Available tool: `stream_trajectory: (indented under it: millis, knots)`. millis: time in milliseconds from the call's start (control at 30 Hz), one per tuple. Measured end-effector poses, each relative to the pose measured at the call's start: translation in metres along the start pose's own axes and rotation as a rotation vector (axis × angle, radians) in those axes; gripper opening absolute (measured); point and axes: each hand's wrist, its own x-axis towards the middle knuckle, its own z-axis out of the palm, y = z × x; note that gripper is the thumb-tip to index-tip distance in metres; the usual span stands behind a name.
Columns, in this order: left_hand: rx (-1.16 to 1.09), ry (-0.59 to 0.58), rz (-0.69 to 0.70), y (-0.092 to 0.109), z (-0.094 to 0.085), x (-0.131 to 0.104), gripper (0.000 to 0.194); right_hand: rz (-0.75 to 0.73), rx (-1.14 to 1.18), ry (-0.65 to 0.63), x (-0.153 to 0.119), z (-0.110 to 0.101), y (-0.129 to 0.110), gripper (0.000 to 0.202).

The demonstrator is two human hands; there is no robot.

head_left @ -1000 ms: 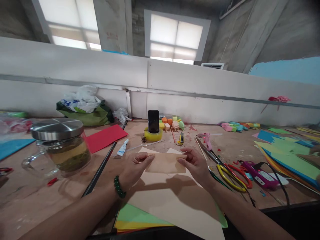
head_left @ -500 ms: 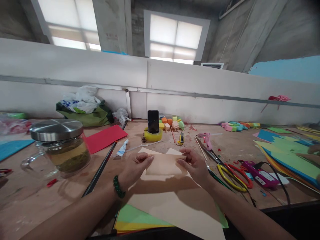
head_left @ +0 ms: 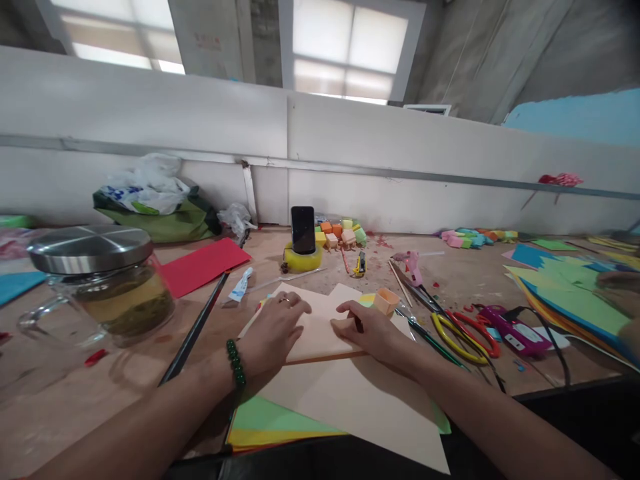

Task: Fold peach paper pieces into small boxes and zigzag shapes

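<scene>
My left hand (head_left: 274, 333) lies over a peach paper sheet (head_left: 317, 333), fingers spread. Across from it, my right hand (head_left: 373, 331) touches the same sheet with thumb and fingers apart. Beneath these is a larger peach sheet (head_left: 365, 393), on top of green paper (head_left: 280, 415) and yellow paper (head_left: 265, 439). A small folded peach paper box (head_left: 386, 301) stands just beyond my right hand. A green bead bracelet circles my left wrist. What lies directly under my palms is hidden.
At left stand a lidded glass mug (head_left: 120, 307) and red paper (head_left: 205, 265). A phone (head_left: 303, 230) rests in a yellow tape roll (head_left: 305, 261). Right are scissors (head_left: 457, 340), a pink glue gun (head_left: 414, 268) and a purple device (head_left: 517, 331). Another person's hand (head_left: 620, 283) is at far right.
Both hands have let go of the folded peach paper and lowered onto the sheet. The small peach box now shows beyond my right hand. The view has tilted down slightly.
</scene>
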Motion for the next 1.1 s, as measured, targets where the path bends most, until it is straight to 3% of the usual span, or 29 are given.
stream_trajectory:
  millis: [100, 200, 367, 600, 900, 1100]
  knots:
    - [-0.123, -0.143, 0.255, -0.004, 0.001, 0.003, 0.024, -0.127, -0.098, 0.057, 0.003, -0.001, 0.002, 0.023]
    - [-0.170, -0.202, 0.287, -0.005, -0.002, 0.004, 0.028, -0.349, -0.129, 0.023, 0.005, -0.002, 0.001, 0.011]
    - [-0.132, -0.227, 0.315, -0.002, -0.009, -0.003, 0.027, -0.603, -0.091, -0.205, 0.002, -0.006, -0.010, 0.021]
    - [-0.055, -0.224, 0.386, 0.006, -0.012, -0.008, 0.026, -0.716, -0.198, -0.332, -0.007, -0.013, -0.026, 0.025]
    - [-0.030, -0.217, 0.395, 0.011, -0.013, -0.011, 0.025, -0.943, -0.621, -0.403, -0.012, -0.015, -0.033, 0.019]
    - [-0.023, -0.237, 0.369, 0.010, -0.013, -0.012, 0.027, -0.905, -0.723, -0.375, -0.024, -0.025, -0.020, 0.028]
